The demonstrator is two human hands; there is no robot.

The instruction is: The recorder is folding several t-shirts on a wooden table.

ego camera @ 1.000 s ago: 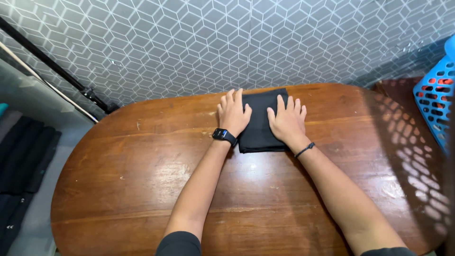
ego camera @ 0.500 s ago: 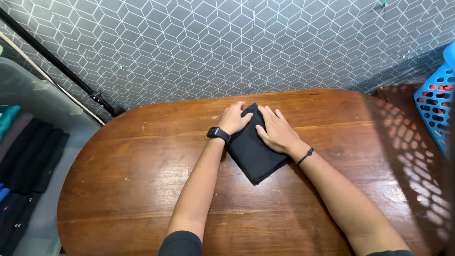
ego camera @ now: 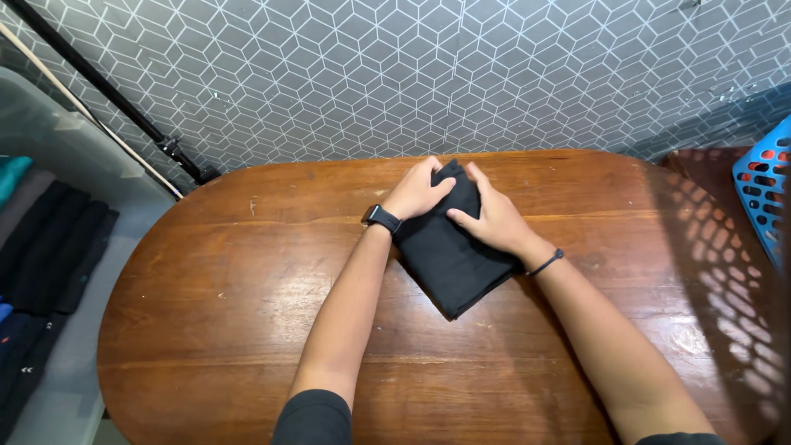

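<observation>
The folded black cloth lies flat on the wooden surface, turned at an angle so one corner points back toward my body. My left hand curls its fingers over the cloth's far left edge, gripping it, a black watch on that wrist. My right hand grips the far right side of the cloth, thumb pressed on top, a thin black band at the wrist. Well to the right of my right hand hangs a blue perforated basket. Far to the left of my left hand, dark folded clothes lie in a clear bin.
</observation>
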